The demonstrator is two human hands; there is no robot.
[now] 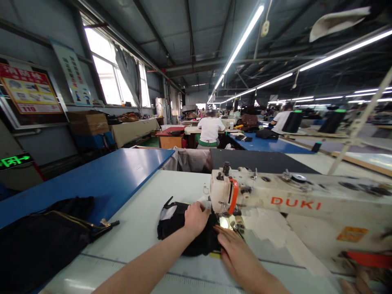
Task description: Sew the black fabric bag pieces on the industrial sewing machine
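Observation:
A black fabric piece [196, 241], perhaps a small bag part, lies on the pale sewing table with a whitish patch [168, 212] and a loose strap at its left end. Its right edge reaches under the head of a white sewing machine [294, 204]. My left hand [196, 219] rests on top of it, fingers curled and closed on the fabric beside a whitish bit near the machine head. My right hand [234, 245] lies against the fabric's right edge, fingers stretched out just in front of the lit needle area. The needle and the fabric under it are hidden.
At the left, a black zippered bag [45, 232] lies across the blue table [122, 171] and the sewing table. Pale sheets [269, 228] sit under the machine arm. Black thread cones [292, 121] stand at the right. Ahead, a person in a white top [211, 128] sits facing away.

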